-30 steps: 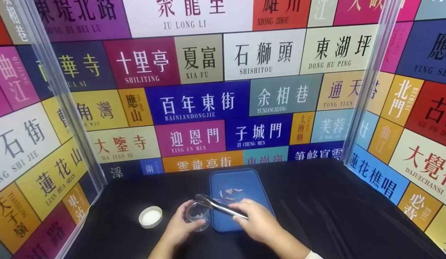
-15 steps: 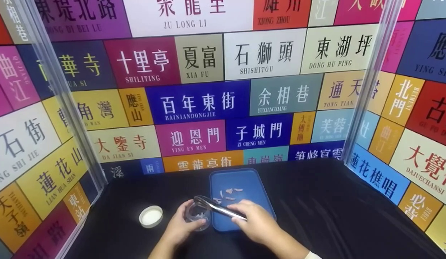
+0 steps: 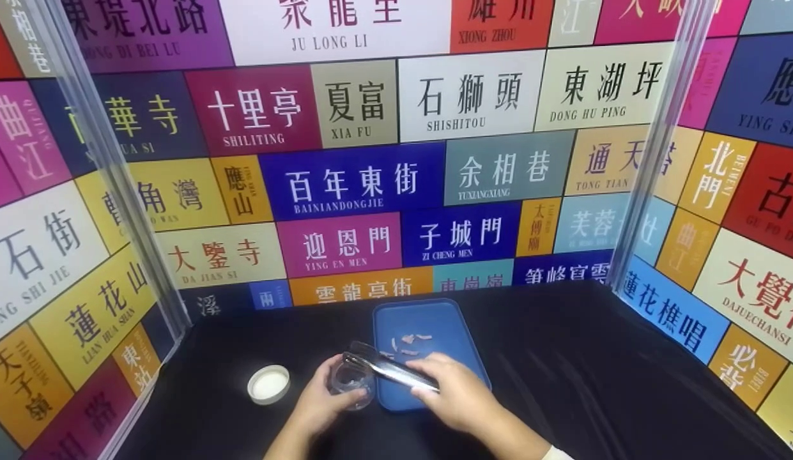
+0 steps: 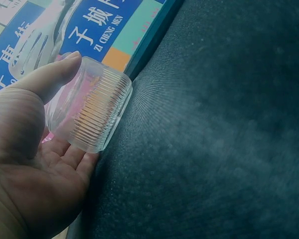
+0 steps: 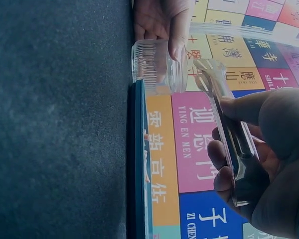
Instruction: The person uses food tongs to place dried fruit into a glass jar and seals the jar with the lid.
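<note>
My left hand (image 3: 319, 397) holds a clear ribbed jar (image 3: 353, 385) by its side, thumb near the rim and fingers on the opposite side in the left wrist view. Metal tongs (image 3: 396, 372) are gripped in my right hand (image 3: 459, 395), thumb on one arm and fingers curled round the other. The tong heads hover over the mouth of the jar (image 5: 154, 67), apart from its rim in the right wrist view. Nothing is seen between them. Small pale bits seem to lie inside the jar. A blue tray (image 3: 457, 322) bears several thin pinkish pieces (image 3: 408, 339).
A round white lid (image 3: 268, 385) lies on the black cloth (image 3: 562, 383) left of the jar. Panels with coloured street-name signs (image 3: 351, 180) enclose the table at the back and both sides. Clear corner strips (image 3: 652, 147) join the panels.
The tong arms have spread slightly wider above the jar. Both hands, the jar, the tray and the lid stay almost where they were.
</note>
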Demonstrator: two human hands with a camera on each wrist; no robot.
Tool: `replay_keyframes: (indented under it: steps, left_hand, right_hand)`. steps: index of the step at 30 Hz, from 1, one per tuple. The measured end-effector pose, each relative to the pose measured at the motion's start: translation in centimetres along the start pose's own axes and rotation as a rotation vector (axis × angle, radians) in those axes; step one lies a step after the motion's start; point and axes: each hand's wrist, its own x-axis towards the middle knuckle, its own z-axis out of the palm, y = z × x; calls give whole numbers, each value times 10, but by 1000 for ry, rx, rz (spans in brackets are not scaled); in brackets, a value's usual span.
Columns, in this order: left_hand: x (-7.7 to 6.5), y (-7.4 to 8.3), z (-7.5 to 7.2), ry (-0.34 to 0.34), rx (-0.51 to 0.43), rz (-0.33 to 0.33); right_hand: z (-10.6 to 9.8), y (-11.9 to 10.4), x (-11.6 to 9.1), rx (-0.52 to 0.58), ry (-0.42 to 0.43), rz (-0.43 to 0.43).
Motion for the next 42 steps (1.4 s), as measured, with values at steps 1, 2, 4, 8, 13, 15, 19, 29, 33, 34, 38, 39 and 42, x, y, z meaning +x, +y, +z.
replay_keyframes:
  steps: [1,2,4,8,13,15,19,29,33,34,38,39,42]
  left_hand:
    - [0,0,0,-2,-6,1]
    - [0,0,0,-4,-10,2]
    - [0,0,0,-4,-13,5]
    - [0,-1,0,0,-6,8]
    - [0,-2,0,2,-5,12]
    - [0,-2,0,5,0,14]
    - [0,-2,1,6,11,12]
    - [0,-2,0,5,10,3]
    - [0,-1,1,5,11,-5]
    - [1,-1,1,5,8,-9]
    - [1,-1,1,6,10,-15]
    - [1,-1,1,7,10,-16]
    - [0,-1,0,9,8,-17]
  right_hand:
    - [0,1,0,-2,2,7]
    - [-1,2,1,-6,4,18]
    - [-2,6,2,-8,8,40]
    - [-5,15,5,-15,23,86]
    - [-10,29,9,-14,63,133]
    - [-11,35,10,-11,72,160]
    - [-12,46,11,-17,75,220]
    - [-12,67,12,-36,84,307]
    - [-13,74,12,-44,69,333]
    - [-12,76,12,-46,63,341]
    - [-12,82,12,-53,53,364]
    - [-12,83,13,-56,52,367]
    - [-12,86,15,-62,51,369]
